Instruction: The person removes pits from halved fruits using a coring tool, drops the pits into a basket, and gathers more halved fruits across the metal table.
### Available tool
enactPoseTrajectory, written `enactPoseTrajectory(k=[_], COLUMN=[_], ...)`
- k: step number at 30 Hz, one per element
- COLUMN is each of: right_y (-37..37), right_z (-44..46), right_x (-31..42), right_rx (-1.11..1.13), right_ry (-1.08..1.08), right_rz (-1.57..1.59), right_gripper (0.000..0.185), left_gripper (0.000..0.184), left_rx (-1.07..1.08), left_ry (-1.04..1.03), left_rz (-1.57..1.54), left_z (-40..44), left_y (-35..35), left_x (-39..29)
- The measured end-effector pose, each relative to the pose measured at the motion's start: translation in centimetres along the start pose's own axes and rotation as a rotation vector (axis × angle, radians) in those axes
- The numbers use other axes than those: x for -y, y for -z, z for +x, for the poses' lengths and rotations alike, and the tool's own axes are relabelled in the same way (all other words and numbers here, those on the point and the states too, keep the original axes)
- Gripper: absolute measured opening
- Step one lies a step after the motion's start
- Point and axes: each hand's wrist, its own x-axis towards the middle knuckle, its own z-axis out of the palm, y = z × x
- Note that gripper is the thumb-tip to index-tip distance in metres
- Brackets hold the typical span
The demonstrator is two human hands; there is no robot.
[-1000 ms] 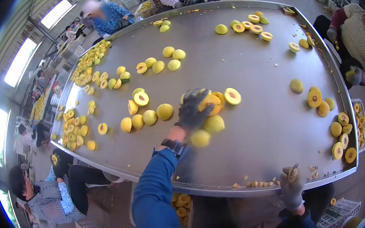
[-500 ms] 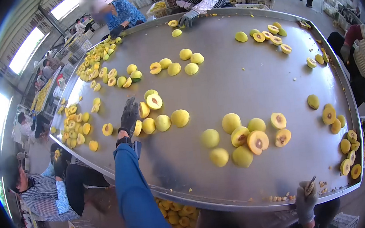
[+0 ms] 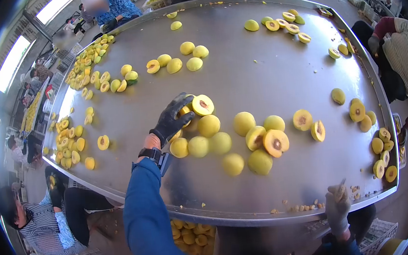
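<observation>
Black-gloved left hand [image 3: 176, 116]: open, cupping round yellow fruit [image 3: 203, 105], one cut face upward. Grey-gloved right hand [image 3: 339, 194]: grips small blurred tool [image 3: 340, 186], long axis toward metal table's [image 3: 268, 84] far edge.

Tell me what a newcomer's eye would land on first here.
Probably the wide metal table, strewn with yellow fruit halves, thickest toward its left end. Then the dark-gloved left hand, in among fruit near the middle, and the pale-gloved right hand by the near edge, lower right.
</observation>
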Motion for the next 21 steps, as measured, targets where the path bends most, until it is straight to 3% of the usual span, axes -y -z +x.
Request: enactPoseTrajectory(k=[2,5,12,16,19,21], right_y=[0.4,0.4,-0.4,0.2,0.7,0.8], right_z=[0.3,0.1,-0.5,0.3,0.3,0.4], right_x=[0.2,0.7,-1.9,-1.0,-0.8,-0.6], right_rx=[0.039,0.036,0.032,0.014,0.025,0.009], right_ry=[-0.012,-0.023,-0.041,0.111,0.119,0.144], right_rz=[-0.019,0.080,0.163,0.058,0.110,0.107], right_gripper=[0.014,0.016,0.023,0.027,0.027,0.028], left_gripper=[0.054,0.056,0.061,0.060,0.060,0.057], left_rx=[0.095,0.182,0.200,0.226,0.194,-0.120], left_ry=[0.018,-0.127,-0.328,-0.391,-0.338,-0.295], left_rz=[-0.008,0.138,0.148,0.199,-0.003,0.143], left_z=[-0.1,-0.3,0.0,-0.3,-2.2,-3.9], left_y=[-2.4,-6.1,-15.3,-19.1,-18.2,-15.0], left_x=[-4.8,-8.6,-17.8,-23.3,-24.4,-22.1])
